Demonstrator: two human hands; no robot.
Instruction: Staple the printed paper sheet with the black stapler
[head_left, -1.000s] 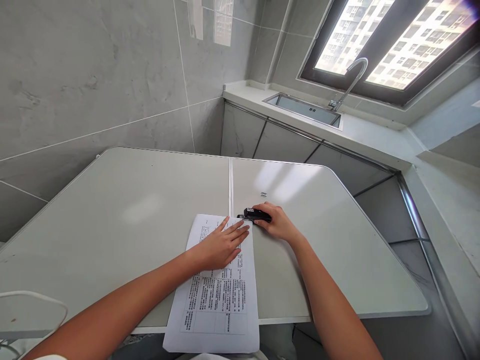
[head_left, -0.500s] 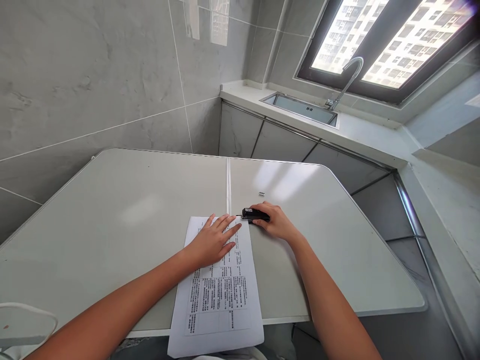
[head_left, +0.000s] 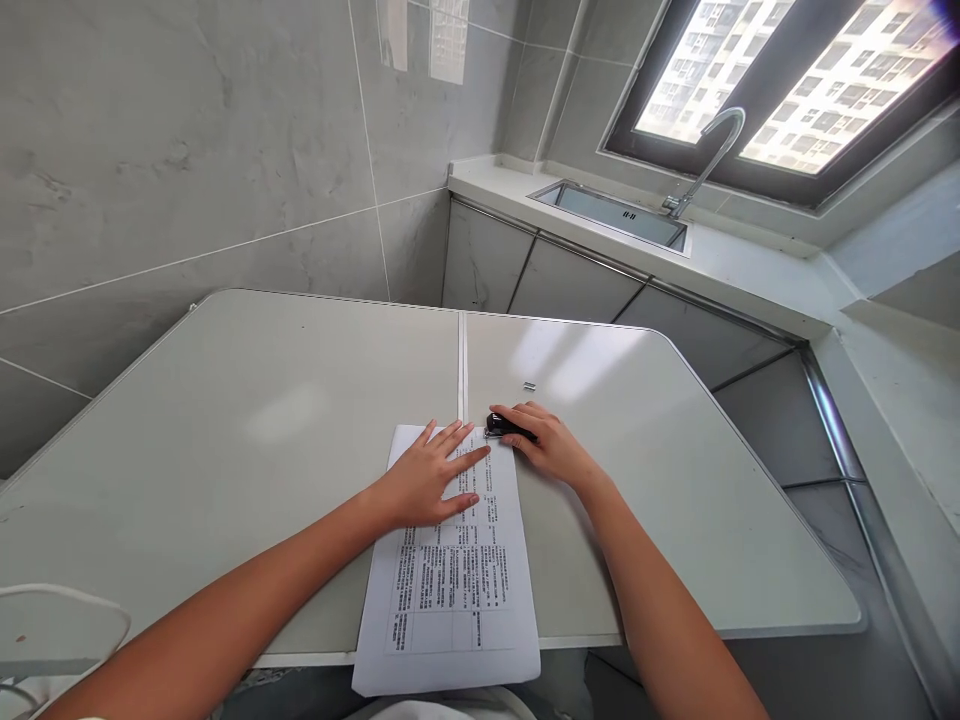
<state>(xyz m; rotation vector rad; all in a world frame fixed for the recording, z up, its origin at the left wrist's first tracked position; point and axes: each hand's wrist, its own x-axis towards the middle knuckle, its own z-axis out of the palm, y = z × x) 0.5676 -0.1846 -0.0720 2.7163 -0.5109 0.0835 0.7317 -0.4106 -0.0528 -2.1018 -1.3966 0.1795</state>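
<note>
Printed paper [head_left: 457, 630] lies lengthwise on the table, its near end hanging over the front edge. My left hand [head_left: 431, 480] rests on its upper part with fingers spread flat. My right hand [head_left: 551, 445] is wrapped round a small black stapler [head_left: 501, 424], its fingers over the top and thumb below. The stapler's front sits over the far right corner of the paper; whether its jaws are pressed together cannot be seen. Just beyond the right hand, a small strip of staples [head_left: 529, 386] lies on the table.
The pale folding table [head_left: 315, 380] has a seam down its middle. Beyond it stands a counter with a sink [head_left: 615, 212] and a tap [head_left: 709, 160] under a window. A white cable [head_left: 75, 592] runs at the lower left, by my left arm.
My right fingers have shifted forward over the stapler, and its front now reaches onto the paper's corner. The paper appears slightly shifted. My left hand stays flat on it.
</note>
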